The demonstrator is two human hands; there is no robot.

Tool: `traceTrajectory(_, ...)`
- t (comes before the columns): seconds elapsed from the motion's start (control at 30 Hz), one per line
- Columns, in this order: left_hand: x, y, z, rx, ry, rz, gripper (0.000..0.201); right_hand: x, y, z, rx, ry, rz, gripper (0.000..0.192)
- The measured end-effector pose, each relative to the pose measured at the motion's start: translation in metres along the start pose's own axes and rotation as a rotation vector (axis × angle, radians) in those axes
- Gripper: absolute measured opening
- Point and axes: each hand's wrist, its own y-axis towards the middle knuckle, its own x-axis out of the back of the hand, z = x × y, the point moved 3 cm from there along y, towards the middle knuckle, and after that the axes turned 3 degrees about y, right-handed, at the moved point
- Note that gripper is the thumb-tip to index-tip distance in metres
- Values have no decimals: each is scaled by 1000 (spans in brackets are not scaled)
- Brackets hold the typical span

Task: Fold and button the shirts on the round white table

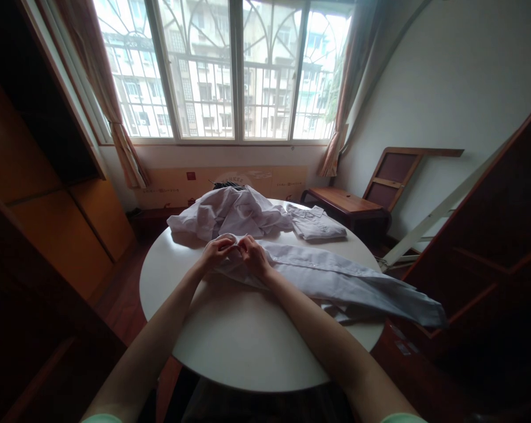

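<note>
left fingers (224, 241) and right fingers (246, 242) pinch one end of the white shirt (322, 268); its long axis runs rightward from them across the bench (247, 343), right fingers nearer its body.

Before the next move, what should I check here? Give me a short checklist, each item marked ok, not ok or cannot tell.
1. Left hand on the shirt: ok, it pinches the left end.
2. Right hand on the shirt: ok, it pinches the same end, close beside the left.
3. Shirt wholly on the table: not ok, its far end sticks out past the right edge.
4. Folded shirt apart from both hands: ok, it lies behind, to the right.
5. Fastening between the hands: cannot tell, too small.
</note>
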Motion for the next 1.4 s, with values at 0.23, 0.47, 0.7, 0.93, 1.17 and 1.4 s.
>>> traceTrajectory(0.23,-3,-1,-1,28,-3,-19,27,-1,1,-1,6,2,19,9)
traceTrajectory(0.47,-4,-1,0,16,5,-40,24,-4,3,-9,-35,131,60,7)
traceTrajectory(0.7,-5,0,1,26,74,-7,24,-6,7,-19,-169,532,200,19)
traceTrajectory(0.93,-4,-1,-5,10,77,23,26,-8,4,-22,-293,794,290,25)
traceTrajectory(1.17,-8,2,3,20,82,21,21,-8,5,-25,-277,782,267,22)
traceTrajectory(1.4,-10,2,1,17,76,15,18,-8,4,-22,-230,699,251,18)
